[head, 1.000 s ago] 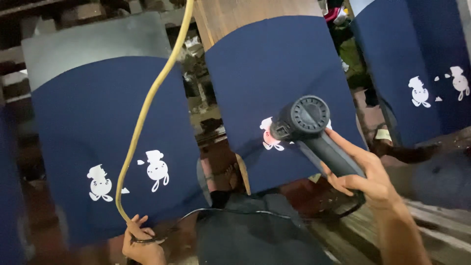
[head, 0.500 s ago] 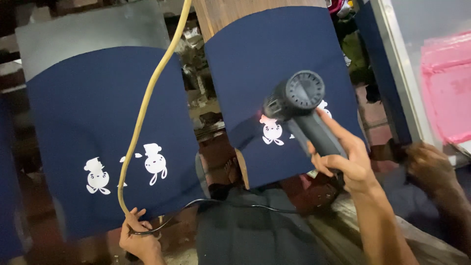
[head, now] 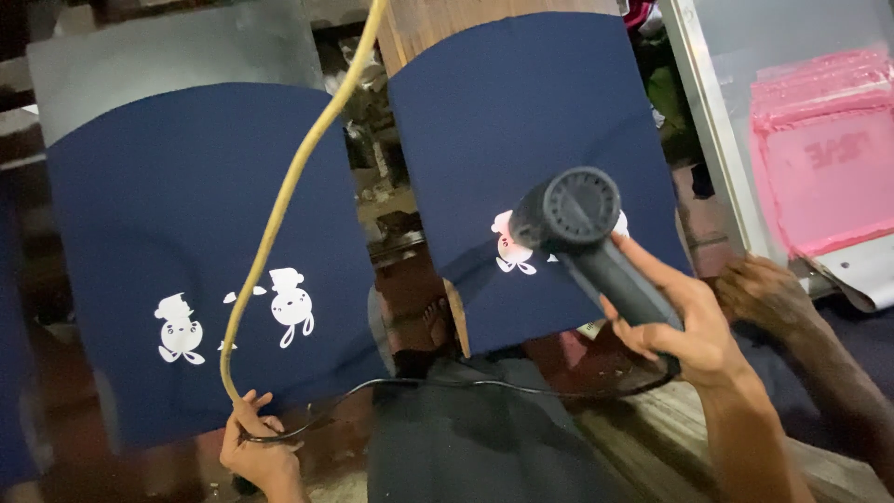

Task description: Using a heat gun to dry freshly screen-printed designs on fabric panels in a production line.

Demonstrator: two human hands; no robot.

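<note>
The right hand [head: 684, 326] is closing fully around the grip of a black heat gun [head: 582, 233], aiming its nozzle at the white printed figures [head: 514, 250] on the navy fabric panel [head: 531, 140] stretched over a wooden board [head: 438, 28]. The step in hand appears to be drying the print. The left hand [head: 256, 452] is gripping the yellow hose [head: 298, 177] and black cord [head: 400, 384], keeping both off the neighbouring panel [head: 196, 233]. The next move probably calls for sweeping steadily without touching fabric. Another person's hand [head: 768, 298] is resting near the right edge, limiting room there; the gap between panels is open.
</note>
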